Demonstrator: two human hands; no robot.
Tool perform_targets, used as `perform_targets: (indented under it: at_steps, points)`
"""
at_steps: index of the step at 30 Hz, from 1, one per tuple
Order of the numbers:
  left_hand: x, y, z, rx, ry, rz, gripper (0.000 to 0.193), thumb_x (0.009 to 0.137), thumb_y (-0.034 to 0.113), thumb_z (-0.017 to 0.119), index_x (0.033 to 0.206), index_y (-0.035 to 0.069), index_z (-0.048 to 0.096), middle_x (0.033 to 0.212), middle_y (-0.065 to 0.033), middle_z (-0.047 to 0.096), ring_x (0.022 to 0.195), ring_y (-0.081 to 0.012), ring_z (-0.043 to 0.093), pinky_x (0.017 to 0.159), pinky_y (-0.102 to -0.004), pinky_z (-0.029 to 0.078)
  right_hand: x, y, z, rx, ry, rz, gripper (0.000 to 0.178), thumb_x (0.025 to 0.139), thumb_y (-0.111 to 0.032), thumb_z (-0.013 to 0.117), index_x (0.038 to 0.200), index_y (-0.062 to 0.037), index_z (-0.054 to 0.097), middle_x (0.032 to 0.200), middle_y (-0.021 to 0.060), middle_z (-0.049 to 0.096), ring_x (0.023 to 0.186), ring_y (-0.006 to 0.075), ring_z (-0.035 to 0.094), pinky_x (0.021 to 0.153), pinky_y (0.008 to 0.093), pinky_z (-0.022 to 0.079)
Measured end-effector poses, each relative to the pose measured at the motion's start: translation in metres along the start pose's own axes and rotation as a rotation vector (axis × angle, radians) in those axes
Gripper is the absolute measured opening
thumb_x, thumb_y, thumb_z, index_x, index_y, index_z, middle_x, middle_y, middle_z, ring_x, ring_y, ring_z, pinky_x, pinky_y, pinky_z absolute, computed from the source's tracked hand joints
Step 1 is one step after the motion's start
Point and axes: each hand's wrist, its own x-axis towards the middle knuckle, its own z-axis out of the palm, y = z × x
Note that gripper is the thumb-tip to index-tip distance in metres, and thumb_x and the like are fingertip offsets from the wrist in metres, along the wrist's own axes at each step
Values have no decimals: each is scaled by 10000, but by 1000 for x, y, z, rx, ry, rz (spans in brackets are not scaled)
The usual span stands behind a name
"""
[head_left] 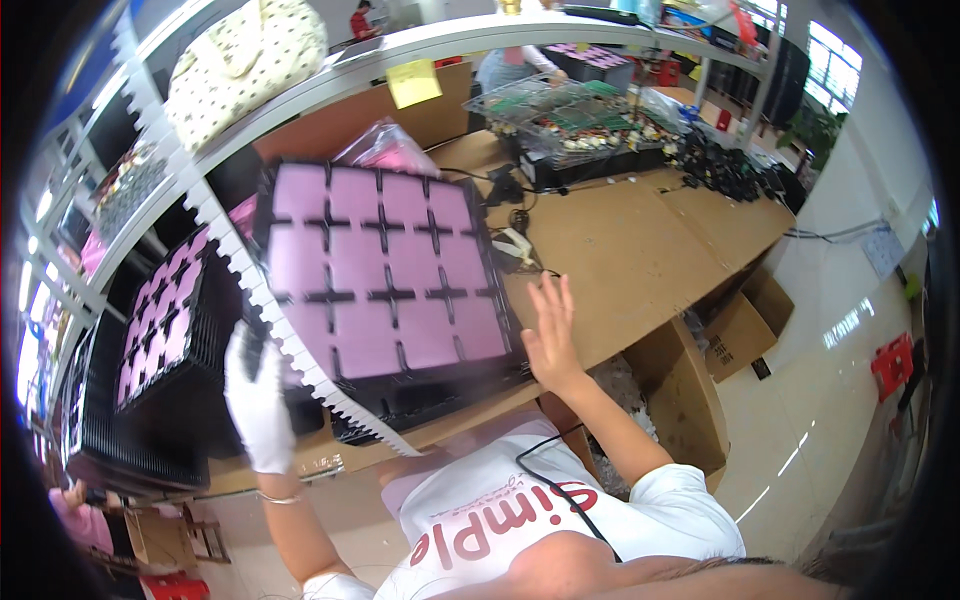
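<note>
One brown tabletop (640, 250) under black tray (430, 388); glossy floor (780, 425); bright window (833, 68).

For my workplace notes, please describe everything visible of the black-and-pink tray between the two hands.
The black tray looks like plastic: a rectangular frame with cross-shaped dividers among pink squares. It appears roughly flat, pink side up, over the left part of the brown tabletop. A white toothed post hides some of its left side. The right hand is at its right edge, the gloved left hand by its left; contact is unclear.
</note>
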Motion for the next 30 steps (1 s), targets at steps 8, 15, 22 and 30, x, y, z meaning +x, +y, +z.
perform_targets:
  at_steps: [8, 15, 22, 30]
  points:
    - [126, 94, -171, 192, 536, 128, 414, 927, 182, 641, 1288, -12, 578, 1219, -86, 621, 1058, -140, 592, 922, -244, 453, -2, -4, -36, 11, -10, 80, 537, 1032, -371, 318, 1399, 5, 432, 1436, 193, 434, 1389, 383, 309, 1137, 488, 211]
    - [185, 0, -416, -171, 385, -48, 245, 861, 73, 703, 1090, -4, 669, 1011, -78, 707, 880, -169, 682, 747, -273, 555, -5, -4, -2, 281, -121, 253, 418, 1035, -204, 370, 1377, 25, 439, 1398, 187, 451, 1332, 336, 390, 1081, 413, 346]
    - [178, -32, -449, 773, 336, -168, 361, 824, 236, 747, 1100, 10, 692, 1024, -109, 719, 921, -235, 679, 875, -342, 525, 13, -17, 14, 291, -185, 203, 421, 1032, -232, 368, 1358, 16, 464, 1381, 211, 458, 1309, 339, 408, 1071, 417, 345]
    - [98, 53, -108, 1191, -491, 646, 401, 876, 287, 667, 1225, 90, 635, 1385, -170, 526, 1240, -306, 541, 1039, -370, 430, 35, -43, 14, 247, -187, 101, 439, 1033, -269, 356, 1330, 28, 482, 1376, 204, 469, 1316, 357, 413, 1105, 437, 296]
